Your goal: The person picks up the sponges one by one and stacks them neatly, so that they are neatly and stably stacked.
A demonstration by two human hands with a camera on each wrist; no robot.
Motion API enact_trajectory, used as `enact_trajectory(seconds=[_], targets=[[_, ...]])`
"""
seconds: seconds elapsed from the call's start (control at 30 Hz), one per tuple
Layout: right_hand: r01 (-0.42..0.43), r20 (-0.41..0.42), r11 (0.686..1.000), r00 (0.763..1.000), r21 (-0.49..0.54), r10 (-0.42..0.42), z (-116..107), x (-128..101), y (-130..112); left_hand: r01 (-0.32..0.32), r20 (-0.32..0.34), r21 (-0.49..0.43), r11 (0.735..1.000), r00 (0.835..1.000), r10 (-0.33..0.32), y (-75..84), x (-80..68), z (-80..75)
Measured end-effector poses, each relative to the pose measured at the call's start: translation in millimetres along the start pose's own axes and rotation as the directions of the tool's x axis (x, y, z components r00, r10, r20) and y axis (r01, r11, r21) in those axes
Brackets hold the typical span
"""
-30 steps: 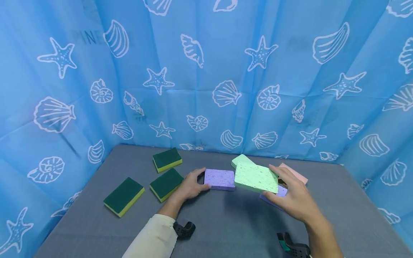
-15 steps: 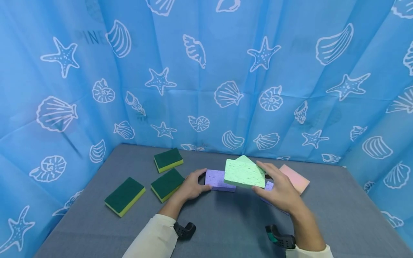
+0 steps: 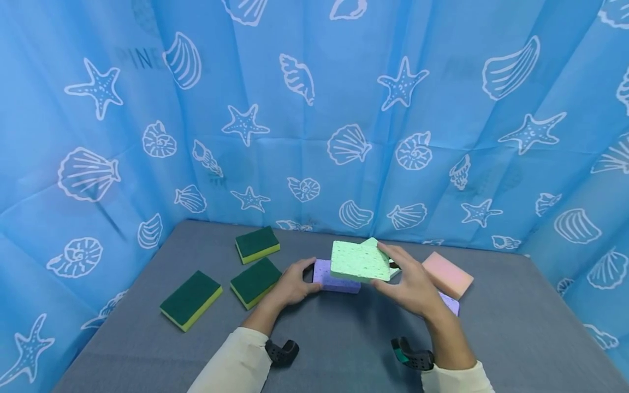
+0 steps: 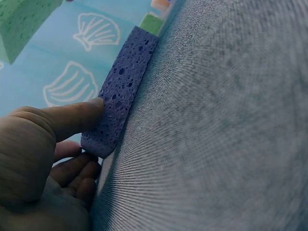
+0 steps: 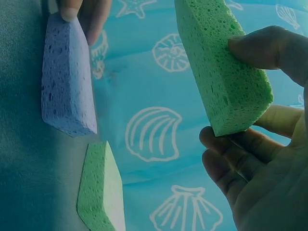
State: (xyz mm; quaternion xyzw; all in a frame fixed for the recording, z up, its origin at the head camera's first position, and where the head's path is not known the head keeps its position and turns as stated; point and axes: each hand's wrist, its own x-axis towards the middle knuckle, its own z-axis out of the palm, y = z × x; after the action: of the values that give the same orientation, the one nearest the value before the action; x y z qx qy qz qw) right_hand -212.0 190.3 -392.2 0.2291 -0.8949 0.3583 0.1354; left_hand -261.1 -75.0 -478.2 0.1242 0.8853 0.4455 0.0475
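While the left hand [image 3: 292,284], spread to sponge width, pinches the purple sponge [image 4: 118,91] on the table [image 3: 344,355] by its left end, the right hand [image 3: 410,284], spread likewise, holds a green sponge [image 3: 360,261] raised, partly blocking the purple one. Left of both grips: 3 scrub sponges [image 3: 189,299]. Behind right grip: 2nd green sponge [image 5: 96,187]; right: pink sponge [image 3: 447,274].

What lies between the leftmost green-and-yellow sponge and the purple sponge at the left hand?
In the head view, a second green-and-yellow sponge lies between them, followed by the left hand, which holds the purple sponge.
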Motion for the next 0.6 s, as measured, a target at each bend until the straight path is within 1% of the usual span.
enact_trajectory(seconds=[0.17,0.5,0.6], targets=[[0.016,-0.004,1.0,1.0,0.007,-0.016,4.9,3.3,0.5,-0.012,0.004,-0.003,1.0,1.0,0.012,0.2,1.0,-0.2],[0.012,-0.002,0.999,1.0,0.037,-0.012,16.9,7.8,4.0,-0.049,0.002,0.008,0.999,0.999,0.049,-2.1,1.0,-0.2],[0.02,-0.01,0.999,1.0,0.049,-0.02,21.3,10.3,7.2,-0.051,-0.001,0.006,0.999,0.999,0.051,-3.4,1.5,-0.6]])
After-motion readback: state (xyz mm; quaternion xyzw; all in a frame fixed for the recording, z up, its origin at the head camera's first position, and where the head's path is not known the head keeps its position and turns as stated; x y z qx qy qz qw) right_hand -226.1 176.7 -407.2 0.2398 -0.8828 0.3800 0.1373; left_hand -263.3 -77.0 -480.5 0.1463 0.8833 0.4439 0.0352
